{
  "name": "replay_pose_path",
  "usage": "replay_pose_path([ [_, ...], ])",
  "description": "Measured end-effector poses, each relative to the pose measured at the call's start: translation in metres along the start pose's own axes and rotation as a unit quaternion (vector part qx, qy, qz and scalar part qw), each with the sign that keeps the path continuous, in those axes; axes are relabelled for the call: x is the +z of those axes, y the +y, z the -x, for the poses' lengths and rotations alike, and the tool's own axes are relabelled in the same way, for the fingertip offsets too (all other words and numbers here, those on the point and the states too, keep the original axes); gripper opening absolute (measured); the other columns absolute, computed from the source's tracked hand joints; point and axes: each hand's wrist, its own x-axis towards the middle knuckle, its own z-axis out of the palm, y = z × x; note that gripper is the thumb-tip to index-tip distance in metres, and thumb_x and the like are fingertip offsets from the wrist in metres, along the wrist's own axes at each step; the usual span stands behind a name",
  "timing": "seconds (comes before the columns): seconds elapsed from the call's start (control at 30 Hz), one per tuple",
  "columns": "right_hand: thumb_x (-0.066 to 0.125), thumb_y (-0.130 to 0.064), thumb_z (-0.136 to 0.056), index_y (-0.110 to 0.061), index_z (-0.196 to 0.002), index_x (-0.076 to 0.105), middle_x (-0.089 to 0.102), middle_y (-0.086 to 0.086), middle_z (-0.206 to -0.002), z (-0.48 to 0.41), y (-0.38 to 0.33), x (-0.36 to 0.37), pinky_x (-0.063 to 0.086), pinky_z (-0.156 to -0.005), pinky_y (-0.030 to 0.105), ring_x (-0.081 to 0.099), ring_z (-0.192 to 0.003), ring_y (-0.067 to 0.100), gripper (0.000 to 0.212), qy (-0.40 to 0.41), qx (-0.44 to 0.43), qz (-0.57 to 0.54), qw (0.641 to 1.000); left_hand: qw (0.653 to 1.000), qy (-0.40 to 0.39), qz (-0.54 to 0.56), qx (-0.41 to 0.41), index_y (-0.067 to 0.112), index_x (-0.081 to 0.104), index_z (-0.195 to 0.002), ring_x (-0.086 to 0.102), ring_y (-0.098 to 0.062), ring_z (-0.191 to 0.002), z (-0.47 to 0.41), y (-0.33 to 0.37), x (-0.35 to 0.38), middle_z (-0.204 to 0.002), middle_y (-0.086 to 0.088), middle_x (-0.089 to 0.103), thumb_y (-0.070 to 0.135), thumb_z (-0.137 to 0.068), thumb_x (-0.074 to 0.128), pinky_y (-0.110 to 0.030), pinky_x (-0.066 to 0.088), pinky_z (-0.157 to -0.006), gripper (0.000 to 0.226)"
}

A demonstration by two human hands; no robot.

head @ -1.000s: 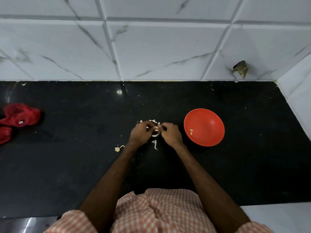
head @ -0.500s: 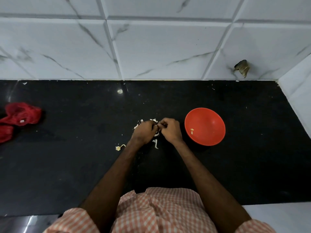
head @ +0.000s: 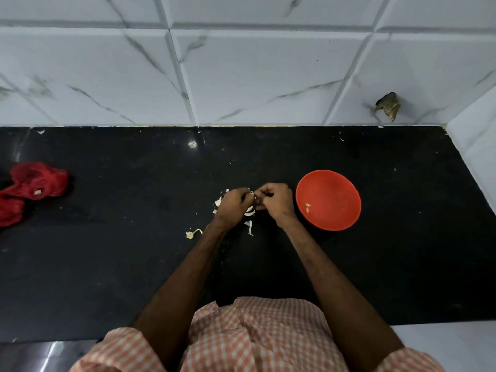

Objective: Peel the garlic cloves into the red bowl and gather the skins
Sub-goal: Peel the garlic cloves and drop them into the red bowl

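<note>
My left hand (head: 233,205) and my right hand (head: 277,201) meet over the black counter, fingers curled round a small garlic clove (head: 253,196) that is mostly hidden between them. White garlic skins (head: 218,203) lie under and beside my left hand, and one strip of skin (head: 250,227) lies just below the hands. The red bowl (head: 335,183) stands right of my right hand, close to it, with two peeled cloves (head: 307,207) inside. A garlic stem piece (head: 191,234) lies to the lower left.
A red mesh bag (head: 29,187) lies crumpled at the counter's far left. The marble-tiled wall (head: 241,76) runs along the back and a side wall (head: 480,157) closes the right end. The black counter (head: 107,264) ends at my checked shirt.
Both hands have stayed over the skins, their fingers working closer together on the clove. The bowl and its cloves have not moved.
</note>
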Motion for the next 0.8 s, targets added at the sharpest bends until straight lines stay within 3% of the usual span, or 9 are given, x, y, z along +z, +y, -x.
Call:
replay_pose_path([
  [0.3,0.066,0.003,-0.091,-0.006,-0.084,0.072,0.072,0.012,-0.08,0.0,0.002,-0.001,0.06,-0.062,0.03,0.074,-0.071,0.019,0.013,-0.021,0.05,-0.078,0.995,1.0,-0.008,0.01,0.009,-0.003,0.056,-0.069,0.038,-0.008,-0.054,0.001,0.0,0.002,-0.058,0.003,0.045,0.009,-0.095,0.053,-0.027,0.029,-0.052,0.028],
  [0.47,0.066,0.004,-0.091,0.0,-0.087,0.072,0.072,0.015,-0.084,0.001,0.001,-0.002,0.061,-0.064,0.032,0.074,-0.074,0.022,0.008,-0.017,0.052,-0.084,0.995,0.999,0.004,0.03,0.011,-0.003,0.061,-0.072,0.044,-0.012,-0.056,0.002,0.002,0.004,-0.062,-0.008,0.057,0.02,-0.09,0.052,-0.033,0.034,-0.055,0.031],
  [0.6,0.064,0.003,-0.092,-0.006,-0.083,0.071,0.072,0.014,-0.083,0.004,-0.003,-0.002,0.061,-0.065,0.034,0.073,-0.074,0.021,0.014,-0.02,0.051,-0.114,0.992,0.997,0.0,0.071,0.009,0.002,0.054,-0.066,0.037,-0.006,-0.052,0.003,0.004,0.003,-0.056,0.004,0.045,0.016,-0.091,0.053,-0.027,0.03,-0.05,0.028],
  [0.8,0.061,-0.001,-0.096,-0.002,-0.094,0.069,0.072,0.007,-0.085,0.005,-0.01,-0.01,0.059,-0.064,0.024,0.072,-0.076,0.013,0.008,-0.064,0.065,-0.205,0.975,0.989,-0.029,0.146,0.001,0.009,0.059,-0.069,0.042,-0.001,-0.048,-0.001,0.014,-0.011,-0.053,0.012,0.052,0.007,-0.097,0.041,-0.018,0.033,-0.049,0.033],
])
